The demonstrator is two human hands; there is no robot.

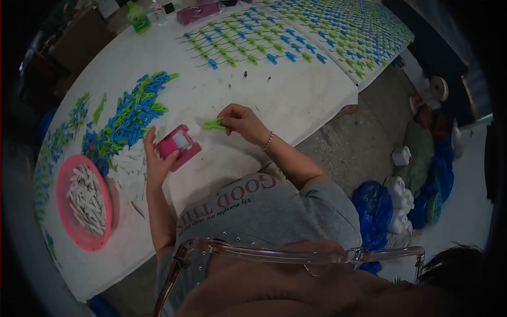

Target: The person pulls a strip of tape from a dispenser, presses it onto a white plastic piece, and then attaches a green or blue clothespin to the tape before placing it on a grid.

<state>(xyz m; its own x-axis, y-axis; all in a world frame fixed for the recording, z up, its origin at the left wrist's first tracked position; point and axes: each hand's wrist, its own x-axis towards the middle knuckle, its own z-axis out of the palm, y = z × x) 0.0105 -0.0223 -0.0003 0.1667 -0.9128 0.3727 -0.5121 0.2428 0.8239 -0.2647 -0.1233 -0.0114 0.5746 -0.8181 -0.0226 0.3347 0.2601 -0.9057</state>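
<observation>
My left hand is closed around a pink tape dispenser with a pale roll in it, low over the white table. To the right of it, my right hand pinches a light green clothespin by one end. A faint whitish piece, too blurred to name, shows at the clothespin's free end. Beyond my left hand lies a heap of blue and green clothespins. White strips are piled beside my left wrist.
A pink basin of whitish slim pieces stands at the left. Rows of blue and green clothespins cover the table's far side. A green bottle stands at the back. Blue bags and white jugs are on the floor, right.
</observation>
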